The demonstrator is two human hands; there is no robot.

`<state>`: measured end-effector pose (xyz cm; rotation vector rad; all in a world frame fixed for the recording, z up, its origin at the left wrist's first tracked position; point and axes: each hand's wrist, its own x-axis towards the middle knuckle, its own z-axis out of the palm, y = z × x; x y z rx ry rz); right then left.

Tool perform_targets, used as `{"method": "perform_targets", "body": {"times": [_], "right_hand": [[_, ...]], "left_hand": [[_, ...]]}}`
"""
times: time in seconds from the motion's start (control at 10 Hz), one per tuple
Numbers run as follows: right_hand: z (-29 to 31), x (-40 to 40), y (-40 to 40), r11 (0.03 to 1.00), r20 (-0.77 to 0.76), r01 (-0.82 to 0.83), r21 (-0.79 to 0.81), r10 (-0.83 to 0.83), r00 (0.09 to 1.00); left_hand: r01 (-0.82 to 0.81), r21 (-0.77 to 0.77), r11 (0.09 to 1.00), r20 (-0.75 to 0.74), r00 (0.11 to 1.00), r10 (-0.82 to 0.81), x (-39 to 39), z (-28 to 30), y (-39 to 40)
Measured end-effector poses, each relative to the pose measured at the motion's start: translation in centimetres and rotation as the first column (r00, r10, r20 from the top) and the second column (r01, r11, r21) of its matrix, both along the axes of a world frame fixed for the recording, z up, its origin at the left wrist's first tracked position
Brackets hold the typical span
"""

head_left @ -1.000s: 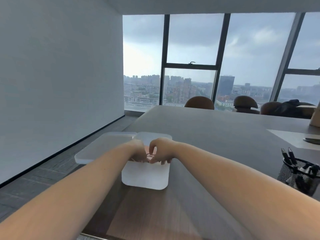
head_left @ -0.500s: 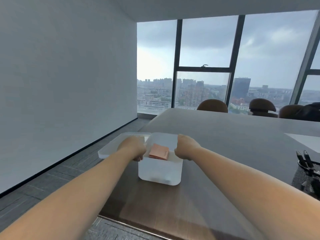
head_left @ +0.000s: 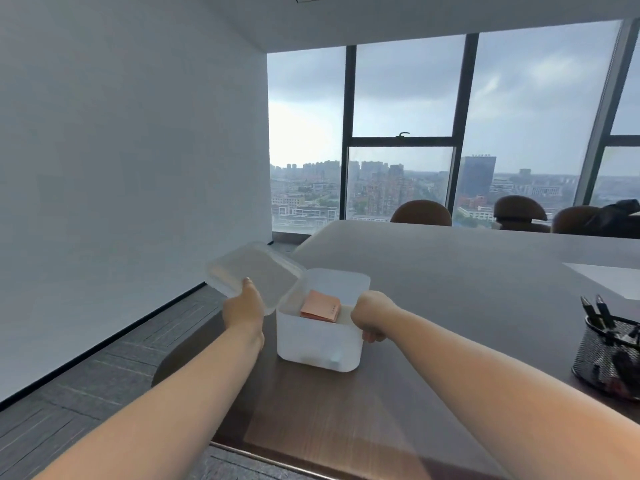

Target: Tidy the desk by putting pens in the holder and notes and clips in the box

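Note:
A translucent white box (head_left: 318, 344) stands near the left end of the dark wooden desk (head_left: 450, 271). Orange sticky notes (head_left: 320, 305) lie inside it. My left hand (head_left: 242, 308) grips the box's clear lid (head_left: 254, 275), which is raised and tilted just left of the box. My right hand (head_left: 372, 315) is closed on the box's right rim. At the right edge, a black mesh pen holder (head_left: 607, 355) has dark pens (head_left: 595, 311) sticking out of it.
A white sheet (head_left: 606, 277) lies on the desk at far right. Brown chairs (head_left: 420, 213) line the desk's far side under the windows. The desk's left end drops to grey carpet (head_left: 104, 372) beside a white wall.
Both hands came apart from inside the box. My left hand took the lid and lifted it off the desk, tilting it. My right hand moved to the box's right rim. The view shifted left.

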<state>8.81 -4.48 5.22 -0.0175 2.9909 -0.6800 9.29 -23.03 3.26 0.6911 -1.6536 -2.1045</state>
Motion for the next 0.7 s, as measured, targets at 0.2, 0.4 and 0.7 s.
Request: {"method": "perform_targets", "body": {"times": [0.2, 0.4, 0.7], "right_hand": [[-0.7, -0.9, 0.7, 0.996, 0.01, 0.055, -0.065, -0.054, 0.998], [0.7, -0.5, 2.4, 0.998, -0.026, 0.026, -0.05, -0.028, 0.999], [0.8, 0.3, 5.8, 0.998, -0.019, 0.012, 0.065, -0.011, 1.0]], "left_hand": [[-0.036, -0.353, 0.935, -0.127, 0.992, -0.01, -0.4, 3.2, 1.4], [0.31, -0.612, 0.728, 0.089, 0.941, -0.326, -1.8, 4.0, 4.1], [0.312, -0.933, 0.182, 0.257, 0.928, -0.271, -1.6, 3.2, 8.1]]}}
